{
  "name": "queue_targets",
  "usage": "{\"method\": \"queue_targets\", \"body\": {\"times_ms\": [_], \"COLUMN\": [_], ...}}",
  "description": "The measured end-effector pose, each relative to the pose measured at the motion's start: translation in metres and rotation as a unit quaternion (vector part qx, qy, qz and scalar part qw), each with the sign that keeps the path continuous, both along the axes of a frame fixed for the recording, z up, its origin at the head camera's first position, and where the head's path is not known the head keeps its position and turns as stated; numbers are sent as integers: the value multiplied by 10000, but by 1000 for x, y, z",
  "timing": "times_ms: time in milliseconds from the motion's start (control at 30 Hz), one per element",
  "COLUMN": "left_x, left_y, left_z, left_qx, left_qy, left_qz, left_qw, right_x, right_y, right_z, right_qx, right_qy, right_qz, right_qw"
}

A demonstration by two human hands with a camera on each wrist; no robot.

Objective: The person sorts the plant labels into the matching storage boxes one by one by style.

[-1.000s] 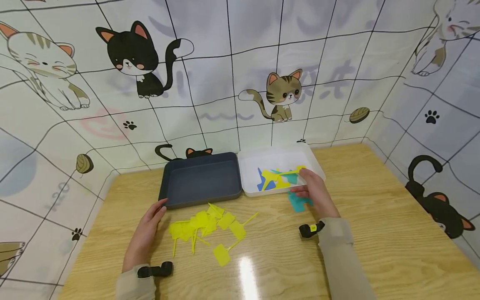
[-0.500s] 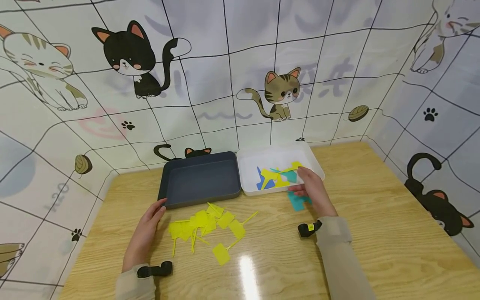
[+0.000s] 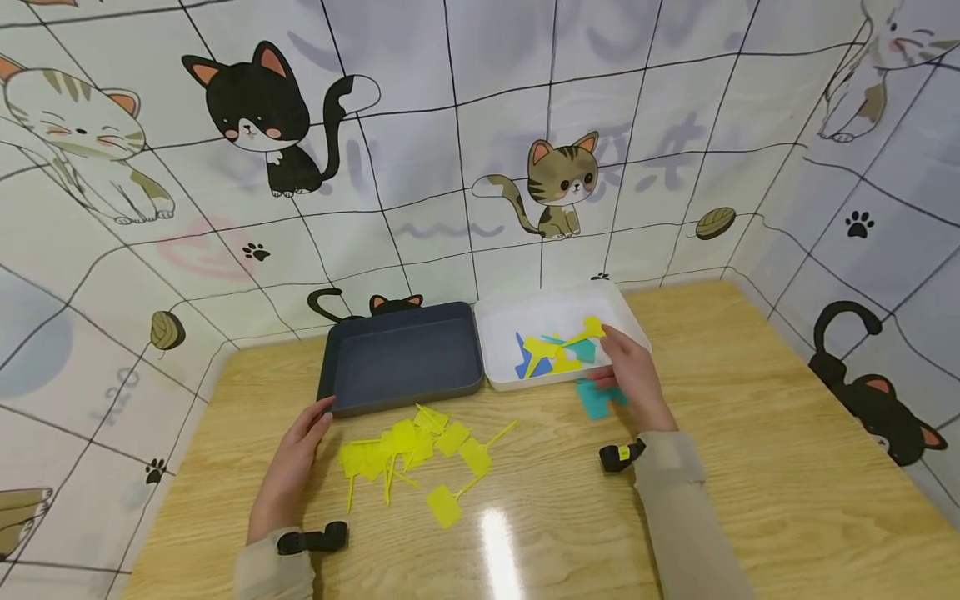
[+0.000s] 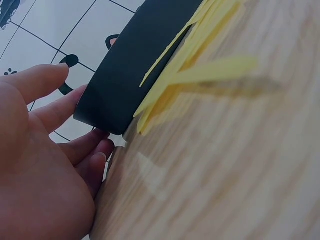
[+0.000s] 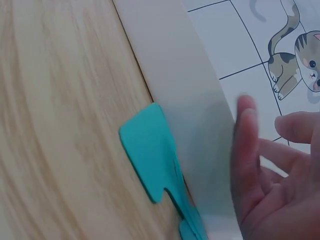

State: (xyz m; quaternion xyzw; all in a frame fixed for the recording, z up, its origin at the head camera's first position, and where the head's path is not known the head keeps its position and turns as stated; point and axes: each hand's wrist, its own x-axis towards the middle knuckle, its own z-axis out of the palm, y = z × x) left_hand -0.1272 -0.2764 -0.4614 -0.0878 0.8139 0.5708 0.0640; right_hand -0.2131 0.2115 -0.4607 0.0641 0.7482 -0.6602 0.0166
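Observation:
My left hand [image 3: 288, 471] rests its relaxed fingers against the near left corner of a dark grey tray [image 3: 405, 354]; the left wrist view shows the fingertips at that tray wall [image 4: 120, 75]. Just in front lies a spread of flat yellow tags [image 3: 405, 437] with thin stems. My right hand [image 3: 633, 379] reaches across the front rim of a white tray [image 3: 532, 312]. Its upper fingertips are right beside a yellow tag [image 3: 592, 326]. In the right wrist view the fingers [image 5: 245, 160] are extended outside the white wall, with nothing visible between them.
Blue, yellow and teal pieces lie inside the white tray. Against its outer front wall, teal flat pieces [image 5: 147, 150] with thin stems lie on the wooden table [image 3: 555, 517]. A cat-patterned wall covering [image 3: 420, 167] stands behind both trays and at the sides.
My right fingertips have shifted slightly farther into the white tray, and the yellow tag beside them has swung away toward the back. The left hand stays at the grey tray's corner.

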Motion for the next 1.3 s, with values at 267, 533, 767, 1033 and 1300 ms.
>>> {"method": "queue_targets", "body": {"times_ms": [267,533,767,1033,1300], "left_x": [-7,-9,-4,3,-5], "left_y": [-3,-2,2,5,-4], "left_z": [-9,-10,3,12,-5], "left_qx": [-51,19,290,301,194], "left_qy": [88,133,95,44,-1], "left_qz": [-12,-7,-110,-60,-27], "left_qw": [9999,9999,9995,9995,9998], "right_x": [3,9,15,23,25], "right_y": [8,12,15,19,18], "right_z": [11,12,12,10,7], "right_qx": [279,1021,1529,2917,3534], "right_qy": [595,499,270,340,310], "right_qz": [-458,-814,-565,658,1647], "right_qw": [9968,9902,9863,9536,9203]}}
